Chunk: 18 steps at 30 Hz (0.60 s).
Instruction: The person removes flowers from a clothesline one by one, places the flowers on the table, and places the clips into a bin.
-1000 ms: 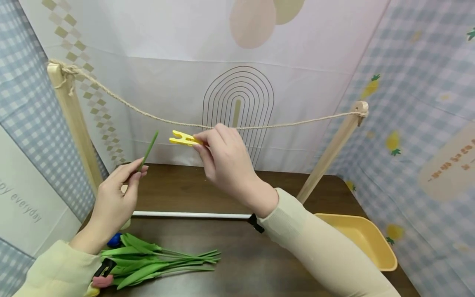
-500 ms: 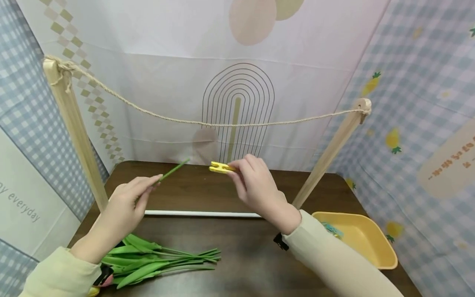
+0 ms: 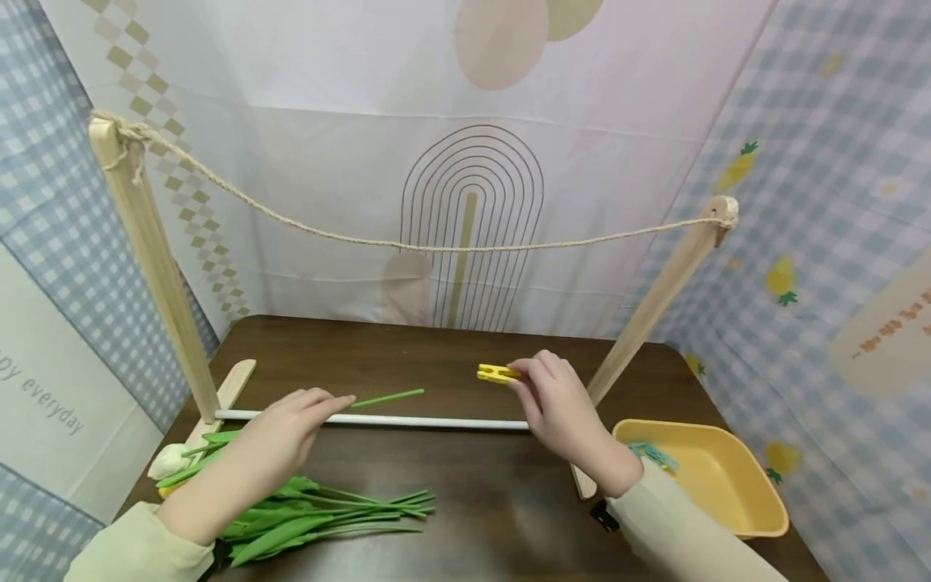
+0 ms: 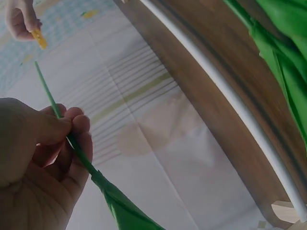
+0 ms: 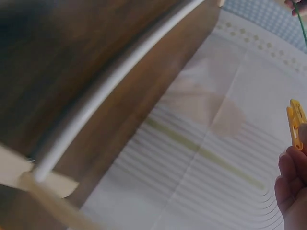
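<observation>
My left hand (image 3: 294, 420) pinches the green stem (image 3: 389, 398) of an artificial flower, its bare end pointing right. In the left wrist view the stem (image 4: 82, 155) runs between thumb and fingers, with a green leaf (image 4: 124, 211) below. A white tulip bloom (image 3: 169, 461) shows left of my forearm, seemingly on this stem. My right hand (image 3: 560, 408) pinches a yellow clothespin (image 3: 497, 373) by one end, its other end facing the stem tip, apart from it. The right wrist view shows that clothespin (image 5: 295, 122) at its right edge.
A twine line (image 3: 436, 248) sags between two wooden posts (image 3: 156, 267), joined low by a white rod (image 3: 436, 422). Several green-leaved flowers (image 3: 313, 517) lie at the front left. At the right, a yellow bin (image 3: 720, 477) holds teal clothespins (image 3: 655, 455). Cloth walls surround the table (image 3: 494, 525).
Both hands have come down from near the twine and moved right, the right hand carrying the clothespin away from the line. The held stem has swung from steep to nearly level.
</observation>
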Motion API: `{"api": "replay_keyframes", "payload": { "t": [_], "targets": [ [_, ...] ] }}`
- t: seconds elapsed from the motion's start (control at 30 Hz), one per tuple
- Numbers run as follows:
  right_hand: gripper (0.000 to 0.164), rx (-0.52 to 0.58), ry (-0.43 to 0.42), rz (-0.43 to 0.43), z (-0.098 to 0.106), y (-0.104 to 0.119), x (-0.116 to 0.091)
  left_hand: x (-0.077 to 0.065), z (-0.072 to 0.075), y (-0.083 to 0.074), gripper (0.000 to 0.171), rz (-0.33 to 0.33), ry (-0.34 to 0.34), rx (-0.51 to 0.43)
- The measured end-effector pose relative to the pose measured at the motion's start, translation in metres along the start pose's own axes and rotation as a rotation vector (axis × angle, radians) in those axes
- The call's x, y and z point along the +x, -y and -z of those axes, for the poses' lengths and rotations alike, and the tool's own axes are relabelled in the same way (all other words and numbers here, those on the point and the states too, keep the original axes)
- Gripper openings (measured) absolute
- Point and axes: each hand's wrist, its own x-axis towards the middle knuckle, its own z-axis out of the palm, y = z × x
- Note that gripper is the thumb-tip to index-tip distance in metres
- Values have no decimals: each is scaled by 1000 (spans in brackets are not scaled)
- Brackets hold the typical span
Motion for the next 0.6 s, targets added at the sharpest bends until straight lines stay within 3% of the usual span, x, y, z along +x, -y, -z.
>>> {"api": "replay_keyframes", "payload": {
  "t": [0.13, 0.4, 0.6],
  "targets": [
    [23, 6, 26, -10, 2, -12, -19, -4, -4, -4, 57, -13, 30, 33],
    [28, 17, 27, -20, 10, -33, -57, -10, -12, -9, 43, -6, 107, 33],
    [27, 23, 10, -140, 20, -46, -85, -13, -15, -11, 42, 45, 223, 26]
  ]
}}
